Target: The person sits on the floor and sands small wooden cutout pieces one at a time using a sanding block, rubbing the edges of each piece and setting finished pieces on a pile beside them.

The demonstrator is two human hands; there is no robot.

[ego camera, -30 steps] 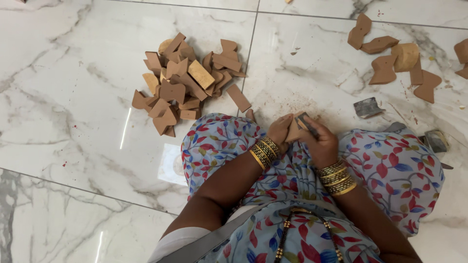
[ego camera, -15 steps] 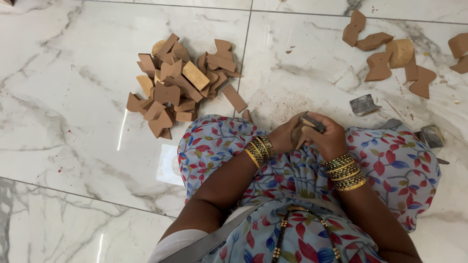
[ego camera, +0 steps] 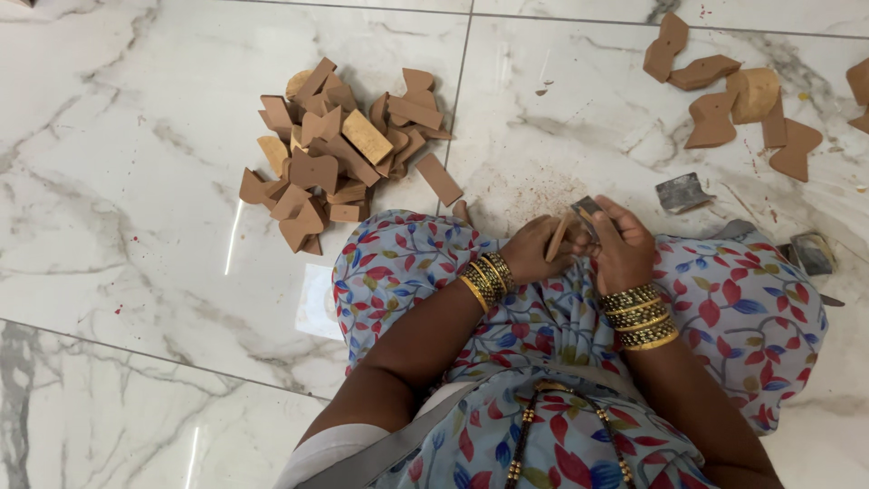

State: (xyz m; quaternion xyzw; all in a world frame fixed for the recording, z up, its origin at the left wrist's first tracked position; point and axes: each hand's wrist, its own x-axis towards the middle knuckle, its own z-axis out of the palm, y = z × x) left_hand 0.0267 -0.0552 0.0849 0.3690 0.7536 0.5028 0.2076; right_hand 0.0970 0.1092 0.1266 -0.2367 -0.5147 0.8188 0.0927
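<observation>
Brown fibreboard piece (ego camera: 557,237), thin, stiff and light, is gripped edgewise by the left hand (ego camera: 534,252) above the lap; a grey sanding block (ego camera: 587,208) is clasped by the right hand (ego camera: 623,246) against it. Grasping by the flat faces is judged best.

Head camera, steep downward view, close over lap (ego camera: 561,308)

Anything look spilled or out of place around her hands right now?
Fine brown dust is scattered on the marble floor just ahead of the left hand and right hand. Otherwise nothing stands out.
</observation>
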